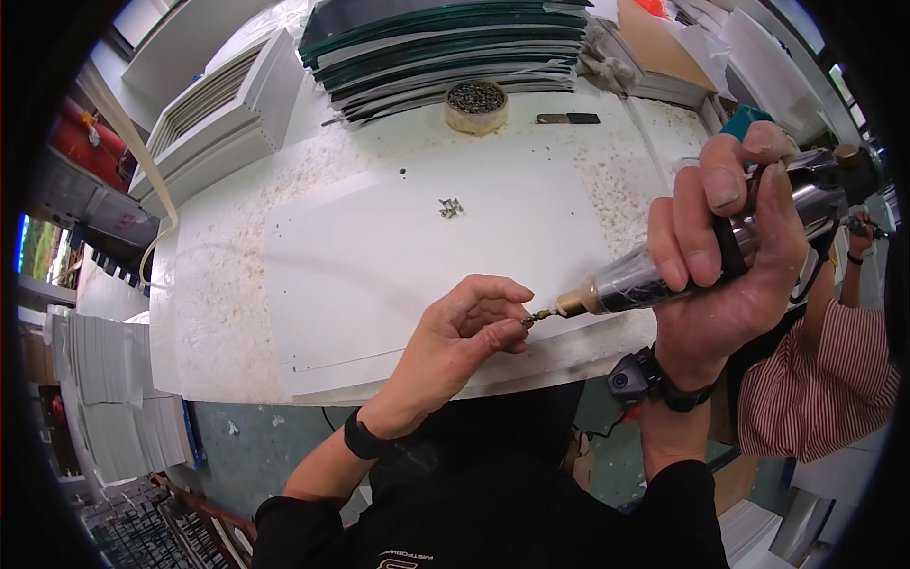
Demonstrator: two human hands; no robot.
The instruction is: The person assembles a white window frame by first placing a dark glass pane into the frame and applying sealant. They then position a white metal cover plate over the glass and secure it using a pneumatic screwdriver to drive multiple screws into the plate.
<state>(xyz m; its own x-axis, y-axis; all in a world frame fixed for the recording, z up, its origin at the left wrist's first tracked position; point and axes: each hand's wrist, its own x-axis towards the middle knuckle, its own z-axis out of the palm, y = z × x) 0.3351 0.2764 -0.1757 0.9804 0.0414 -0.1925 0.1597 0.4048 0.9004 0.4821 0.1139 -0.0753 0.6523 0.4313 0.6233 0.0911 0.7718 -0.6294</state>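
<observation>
My right hand [725, 228] is wrapped around a silver power screwdriver [635, 283], which slants down to the left over the table. Its brass-coloured nose ends in a thin bit [543, 314]. At the bit's tip, the thumb and fingers of my left hand [466, 327] are pinched on what looks like a small screw [528, 321], mostly hidden by the fingertips. Beneath both hands lies a flat white panel [370, 275] with small holes near its edges. A little heap of small screws [450, 208] rests on the panel, beyond my left hand.
Behind the panel stand a round tub of screws [476, 106], a utility knife [569, 119] and a stack of dark green-edged sheets [445, 47]. White frames [223, 119] are piled at the far left. A person in a striped shirt [820, 384] is at the right.
</observation>
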